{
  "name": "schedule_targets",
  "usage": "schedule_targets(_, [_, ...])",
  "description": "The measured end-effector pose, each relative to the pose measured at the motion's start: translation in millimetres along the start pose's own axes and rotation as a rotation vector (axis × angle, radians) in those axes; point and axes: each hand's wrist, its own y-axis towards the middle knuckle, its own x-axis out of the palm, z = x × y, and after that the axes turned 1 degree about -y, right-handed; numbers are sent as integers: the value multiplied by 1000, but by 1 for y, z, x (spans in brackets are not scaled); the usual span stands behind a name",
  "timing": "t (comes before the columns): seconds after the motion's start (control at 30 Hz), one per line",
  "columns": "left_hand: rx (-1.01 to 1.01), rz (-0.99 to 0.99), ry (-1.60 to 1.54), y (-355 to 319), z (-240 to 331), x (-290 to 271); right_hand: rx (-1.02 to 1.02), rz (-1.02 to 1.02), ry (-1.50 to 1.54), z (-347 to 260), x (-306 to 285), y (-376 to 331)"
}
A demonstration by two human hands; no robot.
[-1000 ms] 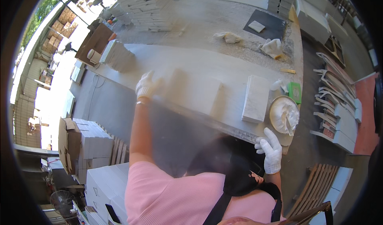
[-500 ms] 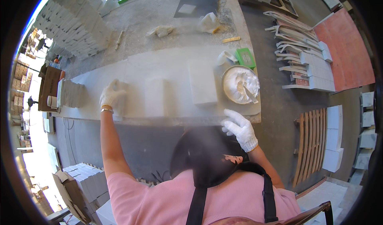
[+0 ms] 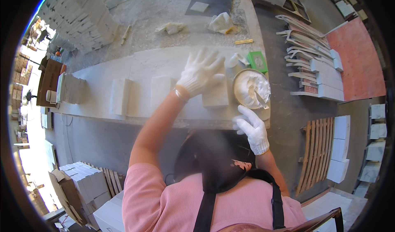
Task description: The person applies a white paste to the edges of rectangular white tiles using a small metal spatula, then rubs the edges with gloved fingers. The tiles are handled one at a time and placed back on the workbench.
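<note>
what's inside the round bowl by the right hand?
The round bowl holds white paste with a flat tool's blade stuck in it. Paste covers the bowl's bottom and the blade's tip. The right hand rests at the table edge just below it.

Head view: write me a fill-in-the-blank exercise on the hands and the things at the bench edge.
1. Both hands wear white ____.
2. The left hand is spread over a pale stone ____ on the bench.
3. The round bowl beside the right hand holds a ____ paste.
4. The small box behind the bowl is ____.

Missing words: gloves; block; white; green
</note>
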Motion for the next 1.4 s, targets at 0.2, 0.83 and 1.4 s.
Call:
schedule_targets(0.2, [189, -4, -63, -42, 43, -12, 47, 30, 30, 6, -8, -3])
schedule_targets(0.83, [-825, 63, -1277, -133, 77, -16, -102, -93, -85, -4, 25, 18])
schedule_targets(1.4, [-1086, 74, -1763, -164, 81, -7, 112, -168, 181, 3, 18, 28])
